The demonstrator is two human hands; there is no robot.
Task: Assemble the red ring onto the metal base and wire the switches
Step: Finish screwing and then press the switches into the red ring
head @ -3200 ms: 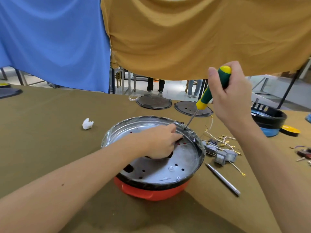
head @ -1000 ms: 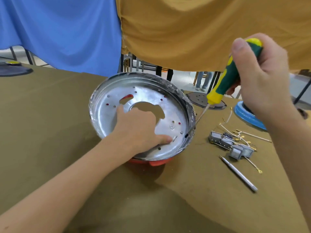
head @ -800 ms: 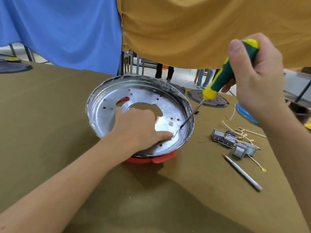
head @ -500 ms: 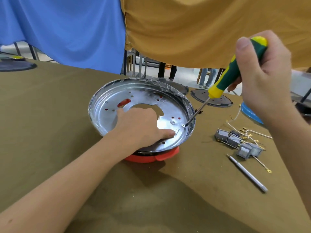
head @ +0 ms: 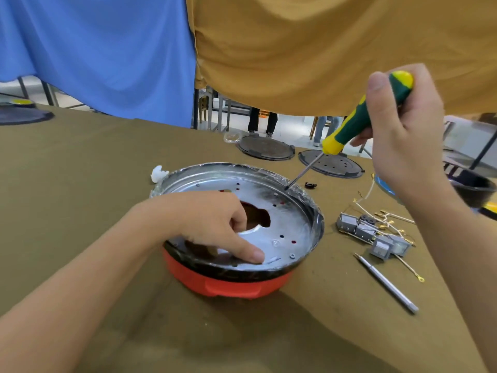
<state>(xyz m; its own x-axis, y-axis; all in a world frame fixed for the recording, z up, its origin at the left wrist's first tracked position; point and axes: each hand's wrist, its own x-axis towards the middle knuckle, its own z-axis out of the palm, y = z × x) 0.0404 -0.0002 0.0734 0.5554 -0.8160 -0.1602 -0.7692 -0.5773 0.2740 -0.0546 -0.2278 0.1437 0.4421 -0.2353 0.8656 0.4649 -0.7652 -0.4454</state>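
Two hands work over a brown cloth-covered table (head: 80, 184). At the far left edge of the table lies a dark round plate (head: 22, 117), partly cut off by the frame. A small white crumpled scrap (head: 158, 173) sits just beside the far left rim of the metal base (head: 293, 227). That metal base, a shallow silver dish with small holes and a large central cutout, sits on the red ring (head: 228, 282), which shows beneath its near edge. The left hand (head: 212, 227) rests inside the dish, its fingers curled into the central opening and the thumb pressed flat on the metal near the front rim. Beyond the dish lie two dark round discs (head: 265, 148), side by side near the table's far edge. The right hand (head: 403, 130) grips a green-and-yellow screwdriver (head: 363, 117), fingers wrapped round the handle and thumb along its top; the shaft slants down and left, its tip at the far right inner wall of the dish. To the right of the dish, the grey switches (head: 373, 235) lie in a cluster on the cloth, with thin wires trailing from them. A slim metal tool (head: 387, 285) lies near them, closer to the viewer. A black bowl-like part (head: 473, 187) stands at the right edge.
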